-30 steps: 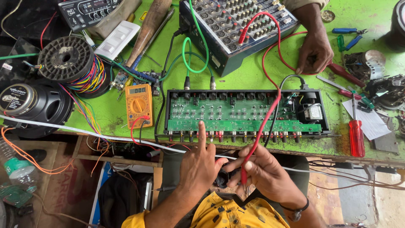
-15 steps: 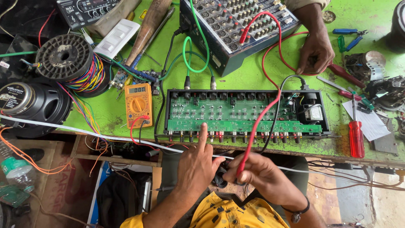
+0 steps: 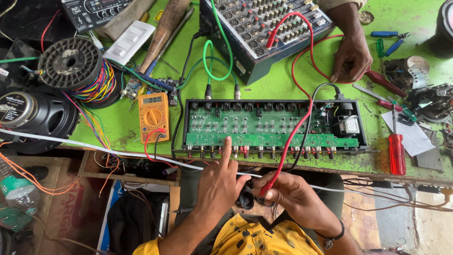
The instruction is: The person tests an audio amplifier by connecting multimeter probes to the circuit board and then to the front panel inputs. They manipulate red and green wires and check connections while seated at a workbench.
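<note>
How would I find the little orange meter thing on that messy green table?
Start at the green table and find the long open box with the green circuit board that the left hand points at. Just left of that box lies the orange multimeter. It is the only orange box, with a round dial and a small grey screen.

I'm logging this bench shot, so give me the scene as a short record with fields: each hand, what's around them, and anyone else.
left hand: index finger extended, tip on the front edge of the open amplifier chassis
right hand: holds red probe lead and a black part, not identifiable
meter: orange multimeter, left of the chassis
bench: green table
other person: a hand resting near the audio mixer
tool: red screwdriver, right of the chassis
</note>
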